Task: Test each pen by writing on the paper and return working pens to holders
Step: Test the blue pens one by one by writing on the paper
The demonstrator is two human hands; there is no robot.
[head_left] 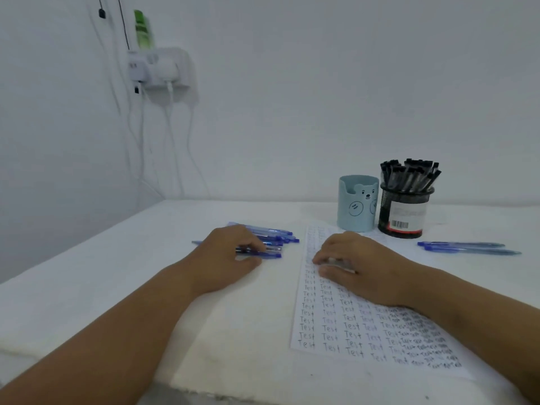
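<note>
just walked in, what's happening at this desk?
A person is testing pens. The left hand grips a blue pen from the pile of blue pens. The right hand rests on the paper, already filled with rows of "Test", and seems to hold a pen, though it is blurred. Two blue pens lie to the right. The black mesh holder is full; the light blue bear holder looks empty.
</note>
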